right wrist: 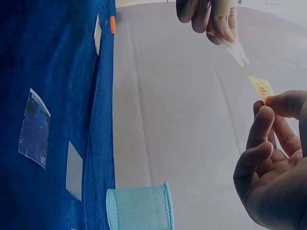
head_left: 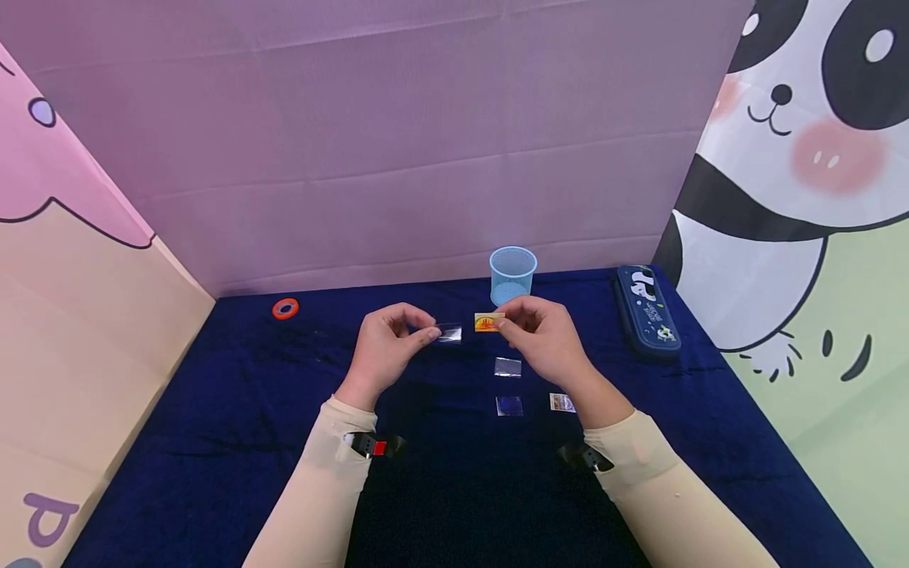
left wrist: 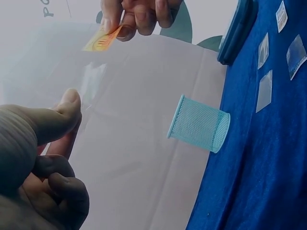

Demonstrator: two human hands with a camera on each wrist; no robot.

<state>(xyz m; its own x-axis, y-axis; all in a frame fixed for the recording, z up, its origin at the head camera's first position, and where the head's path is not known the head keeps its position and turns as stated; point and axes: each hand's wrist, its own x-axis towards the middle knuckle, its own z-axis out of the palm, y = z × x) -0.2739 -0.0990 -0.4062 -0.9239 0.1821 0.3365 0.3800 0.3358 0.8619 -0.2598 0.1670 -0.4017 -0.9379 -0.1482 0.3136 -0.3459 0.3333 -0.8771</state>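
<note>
My left hand [head_left: 387, 351] pinches a small clear plastic sleeve [head_left: 449, 333] between thumb and fingertips. My right hand [head_left: 543, 335] holds a yellow and orange stamp [head_left: 486, 322] by its edge, a short gap away from the sleeve. Both pieces are raised above the cloth, as the left wrist view shows the yellow stamp [left wrist: 102, 40] near the sleeve [left wrist: 92, 81]. On the cloth below lie another clear sleeve [head_left: 507, 368] and a dark blue stamp [head_left: 509, 406] with perforated edges. A pale stamp [head_left: 562, 402] lies partly hidden by my right wrist.
A light blue mesh cup [head_left: 513, 276] stands at the back, behind my right hand. To the right lies a dark blue pencil case [head_left: 646, 310] with panda pictures. An orange-red tape roll [head_left: 286, 308] sits at the back left. Dark blue cloth [head_left: 213, 442] covers the table, with printed panels around it.
</note>
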